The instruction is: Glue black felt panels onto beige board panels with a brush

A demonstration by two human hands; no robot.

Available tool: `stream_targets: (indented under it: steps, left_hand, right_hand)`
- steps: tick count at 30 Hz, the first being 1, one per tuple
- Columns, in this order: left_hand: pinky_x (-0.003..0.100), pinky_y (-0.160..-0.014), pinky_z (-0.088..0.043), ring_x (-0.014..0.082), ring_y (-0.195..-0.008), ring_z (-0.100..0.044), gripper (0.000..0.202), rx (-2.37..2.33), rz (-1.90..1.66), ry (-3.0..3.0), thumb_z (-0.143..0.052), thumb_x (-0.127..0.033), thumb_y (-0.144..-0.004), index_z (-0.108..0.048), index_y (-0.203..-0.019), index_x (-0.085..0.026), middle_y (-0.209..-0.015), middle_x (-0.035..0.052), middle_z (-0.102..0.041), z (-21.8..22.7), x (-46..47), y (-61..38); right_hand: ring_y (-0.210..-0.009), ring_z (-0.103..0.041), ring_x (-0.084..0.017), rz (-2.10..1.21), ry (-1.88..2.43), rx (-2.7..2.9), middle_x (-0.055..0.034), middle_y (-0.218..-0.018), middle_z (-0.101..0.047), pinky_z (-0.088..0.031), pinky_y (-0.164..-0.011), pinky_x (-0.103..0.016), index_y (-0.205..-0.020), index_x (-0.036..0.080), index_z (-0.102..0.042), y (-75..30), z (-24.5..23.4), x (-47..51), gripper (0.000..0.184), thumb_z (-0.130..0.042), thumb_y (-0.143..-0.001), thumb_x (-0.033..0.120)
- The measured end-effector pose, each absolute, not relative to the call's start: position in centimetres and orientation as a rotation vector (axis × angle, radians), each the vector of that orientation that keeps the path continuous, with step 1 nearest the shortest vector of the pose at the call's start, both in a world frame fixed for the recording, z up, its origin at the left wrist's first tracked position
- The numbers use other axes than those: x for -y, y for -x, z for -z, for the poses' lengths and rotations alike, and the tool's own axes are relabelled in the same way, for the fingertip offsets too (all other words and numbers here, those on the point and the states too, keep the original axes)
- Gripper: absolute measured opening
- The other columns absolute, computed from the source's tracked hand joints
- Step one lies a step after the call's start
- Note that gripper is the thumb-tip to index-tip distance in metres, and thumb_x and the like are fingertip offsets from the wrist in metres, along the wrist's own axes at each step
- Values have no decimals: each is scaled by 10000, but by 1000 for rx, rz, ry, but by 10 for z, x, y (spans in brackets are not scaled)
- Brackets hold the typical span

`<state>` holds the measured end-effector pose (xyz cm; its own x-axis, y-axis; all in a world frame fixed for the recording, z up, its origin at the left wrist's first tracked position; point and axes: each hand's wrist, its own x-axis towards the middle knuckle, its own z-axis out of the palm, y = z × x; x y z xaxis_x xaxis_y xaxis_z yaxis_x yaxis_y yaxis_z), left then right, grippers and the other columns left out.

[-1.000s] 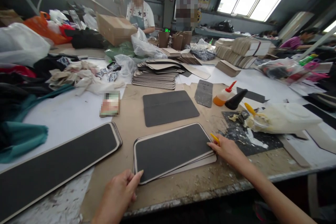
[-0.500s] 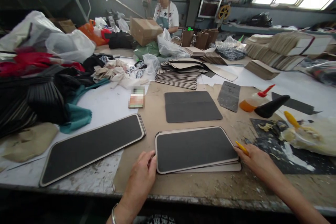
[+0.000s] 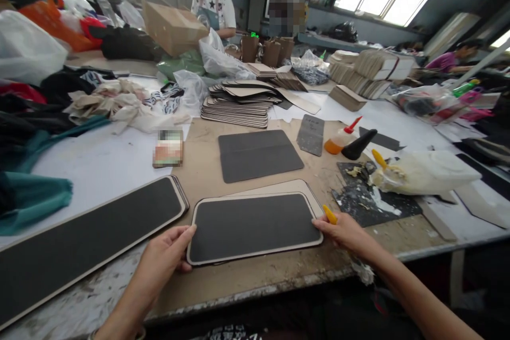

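A black panel with a tan border (image 3: 255, 227) lies near the table's front edge on a small stack of like panels, one tan panel (image 3: 287, 188) showing behind it. My left hand (image 3: 165, 257) grips the top panel's left end, thumb on top. My right hand (image 3: 345, 231) holds its right end and also has a small yellow tool (image 3: 330, 214) between the fingers. A flat dark grey sheet (image 3: 258, 155) lies just beyond the stack.
A long black panel stack (image 3: 91, 241) lies to the left. To the right sit a glue-smeared black mat (image 3: 370, 199), an orange glue bottle (image 3: 338, 141), a black cone (image 3: 358, 144) and a white container (image 3: 430, 170). Further back stand a panel pile (image 3: 239, 103), fabric heaps and a person at a cardboard box (image 3: 173, 26).
The top panel has slid toward me and to the left off the stack, uncovering the tan panel behind it. Both hands stayed on its ends.
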<state>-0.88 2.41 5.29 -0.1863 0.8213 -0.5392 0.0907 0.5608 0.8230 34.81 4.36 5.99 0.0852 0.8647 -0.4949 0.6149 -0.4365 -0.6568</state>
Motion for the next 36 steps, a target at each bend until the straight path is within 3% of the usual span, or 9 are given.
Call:
stream_targets:
  steps: [3,7,16,23,29,36]
  left_hand:
    - [213,-355,-418,92,-381,-427,458,-1663,-755,-793,-665,-547,-493,-587,-723,-159,-429,-64,-480,-48,-27,10]
    - [218,-336,-402,94,-354,-440,433,-1698,-752,-857,-616,-562,-506,-567,-675,-167,-444,-55,-511,-43,-28,9]
    - [200,-322,-352,85,-314,-436,368,-1717,-787,-937,-524,-539,-620,-535,-587,-173,-416,-68,-459,-43,-26,6]
    - [203,-319,-359,86,-325,-431,379,-1703,-809,-907,-530,-553,-612,-493,-542,-182,-408,-71,-435,-42,-26,5]
    - [210,-388,-417,101,-403,-509,458,-1620,-773,-791,-482,-629,-631,-512,-607,-173,-469,-23,-540,-52,-26,9]
    - [196,-336,-358,78,-332,-419,480,-1610,-764,-791,-648,-592,-497,-563,-676,-154,-405,-61,-499,-53,-30,6]
  right_hand:
    - [-316,-341,-64,-1280,2173,1465,80,-341,-378,-232,-363,-188,-546,188,-466,-347,-54,-48,265,-561,-717,367]
    - [-305,-352,-63,-1264,2208,1489,73,-325,-387,-235,-361,-183,-527,191,-459,-347,-50,-53,260,-550,-723,337]
    - [-307,-372,-90,-1222,2204,1566,56,-326,-384,-253,-373,-214,-495,228,-376,-356,-37,-52,400,-536,-614,574]
    - [-311,-375,-100,-1227,2267,1557,42,-325,-395,-281,-394,-238,-477,234,-379,-356,-39,-54,439,-517,-547,645]
    - [-320,-372,-99,-1211,2266,1544,47,-324,-394,-278,-394,-233,-499,227,-410,-355,-40,-53,426,-525,-558,633]
    - [-329,-408,-99,-1226,2204,1576,50,-332,-415,-275,-392,-215,-519,217,-427,-354,-44,-50,354,-537,-665,520]
